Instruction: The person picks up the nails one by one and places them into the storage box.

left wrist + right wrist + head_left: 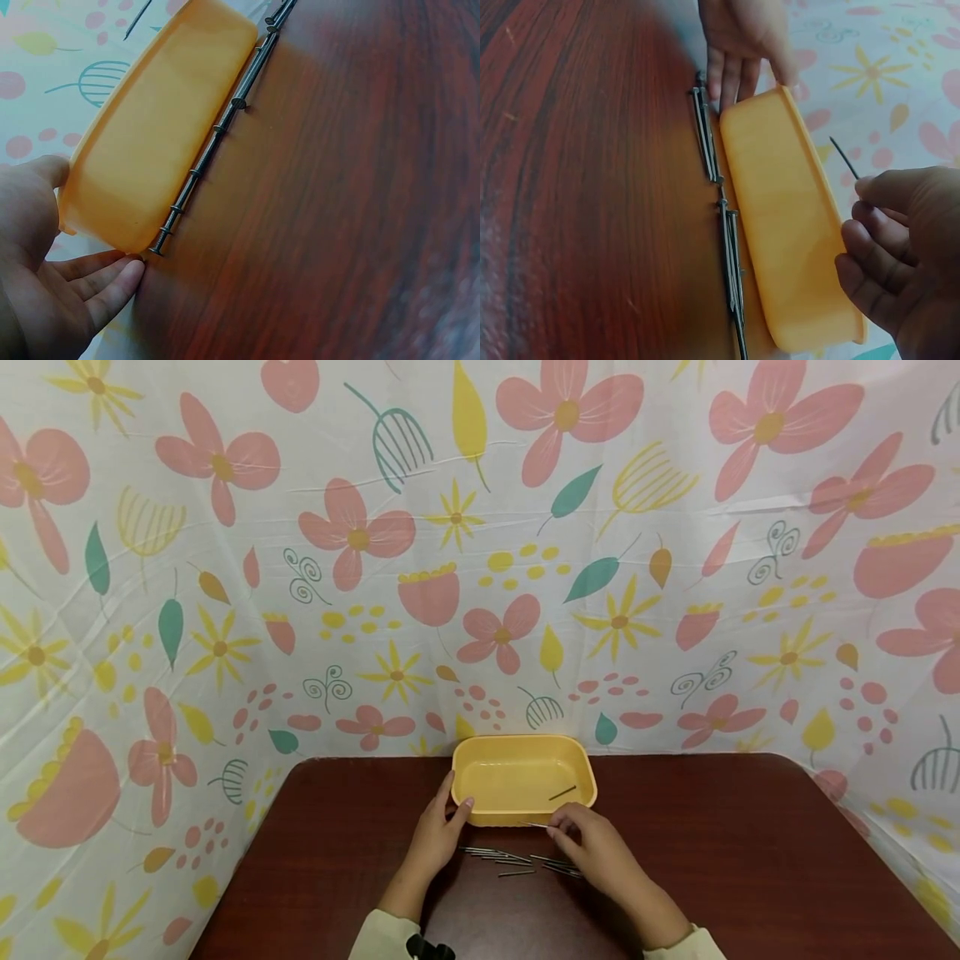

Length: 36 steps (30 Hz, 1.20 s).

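Pale sleeves, two: left sleeve (384, 937) and right sleeve (686, 943), at the near side of the dark red-brown wood-grain tabletop (330, 827). Small black object (430, 948) at the left cuff.

Single metal nail (516, 873), lying on the tabletop slightly nearer than the other loose nails, roughly parallel to the far edge.

Loose nails, two groups, between that nail and the tray: left-hand group (498, 854) and right-hand group (558, 866). Dark metal, flat-headed; overlapping, count unclear.

Right hand (592, 847): thumb and forefinger pinch one slim pinched nail (845, 158), at the tray's near rim, right of its middle; the remaining fingers curve beside the tray wall.

Left hand (433, 837): grasps the tray's left end, thumb at the rim, fingers against the lower wall.

Yellow tray (495, 818), rectangular, rounded corners: set at the middle of the tabletop's far edge, well in from both far corners. Contents: one inner nail (562, 792), lying aslant on its floor toward the right end.

Floral cloth (480, 510), white, printed with pink, yellow and green motifs: hangs behind the far edge.
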Each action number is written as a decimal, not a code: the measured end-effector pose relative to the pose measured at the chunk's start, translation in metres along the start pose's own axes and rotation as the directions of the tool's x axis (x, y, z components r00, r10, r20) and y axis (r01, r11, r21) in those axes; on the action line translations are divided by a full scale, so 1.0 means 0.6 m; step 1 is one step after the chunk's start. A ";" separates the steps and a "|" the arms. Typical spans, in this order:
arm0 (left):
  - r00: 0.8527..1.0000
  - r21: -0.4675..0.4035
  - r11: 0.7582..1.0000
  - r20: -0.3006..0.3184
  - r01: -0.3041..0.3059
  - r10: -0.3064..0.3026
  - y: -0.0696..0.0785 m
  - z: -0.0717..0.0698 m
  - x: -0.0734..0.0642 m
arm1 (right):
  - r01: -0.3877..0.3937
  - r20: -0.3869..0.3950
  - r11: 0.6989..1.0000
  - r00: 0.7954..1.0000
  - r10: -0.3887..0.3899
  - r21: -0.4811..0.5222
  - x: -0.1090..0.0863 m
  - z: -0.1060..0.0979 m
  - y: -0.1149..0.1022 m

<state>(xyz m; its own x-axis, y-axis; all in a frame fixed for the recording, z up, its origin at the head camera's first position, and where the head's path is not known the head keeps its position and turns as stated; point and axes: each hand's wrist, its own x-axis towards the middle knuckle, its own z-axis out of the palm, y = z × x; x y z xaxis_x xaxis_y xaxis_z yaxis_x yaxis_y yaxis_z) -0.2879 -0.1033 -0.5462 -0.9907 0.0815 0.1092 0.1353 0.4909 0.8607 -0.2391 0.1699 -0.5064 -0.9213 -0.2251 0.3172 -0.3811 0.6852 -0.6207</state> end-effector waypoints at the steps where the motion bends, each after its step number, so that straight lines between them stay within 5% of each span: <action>1: 1.000 -0.001 1.000 0.000 0.001 -0.001 0.000 0.000 0.000 | -0.012 -0.010 1.000 1.000 0.012 -0.002 0.001 0.000 0.001; 12: 1.000 -0.002 1.000 0.004 -0.004 0.004 -0.003 0.000 0.000 | -0.023 -0.145 0.999 0.989 0.020 -0.023 0.017 -0.004 0.011; 36: 1.000 0.004 1.000 -0.005 -0.006 0.006 -0.003 0.000 0.001 | -0.086 -0.187 0.996 0.979 0.080 -0.023 0.048 -0.012 0.010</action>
<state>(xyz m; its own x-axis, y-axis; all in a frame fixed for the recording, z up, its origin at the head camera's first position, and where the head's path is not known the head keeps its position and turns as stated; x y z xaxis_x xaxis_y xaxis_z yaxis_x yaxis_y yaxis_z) -0.2887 -0.1040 -0.5478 -0.9899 0.0804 0.1166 0.1412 0.4935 0.8582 -0.2673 0.1726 -0.4958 -0.9181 -0.0355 0.3948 -0.2984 0.7176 -0.6293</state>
